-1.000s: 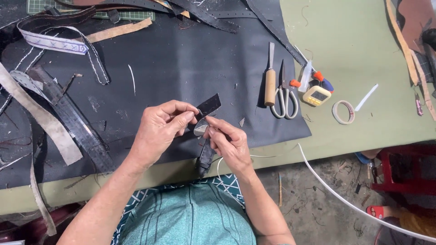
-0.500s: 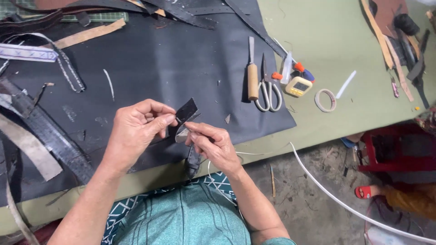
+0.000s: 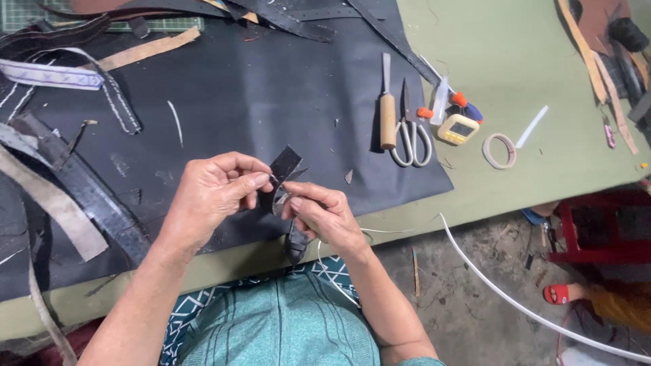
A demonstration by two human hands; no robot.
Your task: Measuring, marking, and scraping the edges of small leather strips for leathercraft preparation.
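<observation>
Pinching a short black strap [image 3: 283, 168] between thumb and fingers, the left hand [image 3: 213, 193] holds it just above the near edge of the table [image 3: 542, 81], over the black sheet [image 3: 271, 102] that covers most of it. The right hand [image 3: 322, 217] is closed narrow against the strap's lower end, fingertips meeting the left thumb; what it grips there is too small to tell, though a dark piece [image 3: 295, 242] hangs below its palm. A white thread [image 3: 339, 261] trails down from the hands toward the lap.

Further back on the sheet, near its right edge, a wooden-handled chisel [image 3: 386, 112] lies beside scissors [image 3: 410, 132]. Just off the sheet on the bare green top sit a small yellow gauge [image 3: 458, 127] and a tape ring [image 3: 500, 150]. Long strips [image 3: 74, 196] of dark and tan leather pile up along the left edge, and more lie at the far right corner. A white cord [image 3: 515, 301] curves across the floor to the right of the person
</observation>
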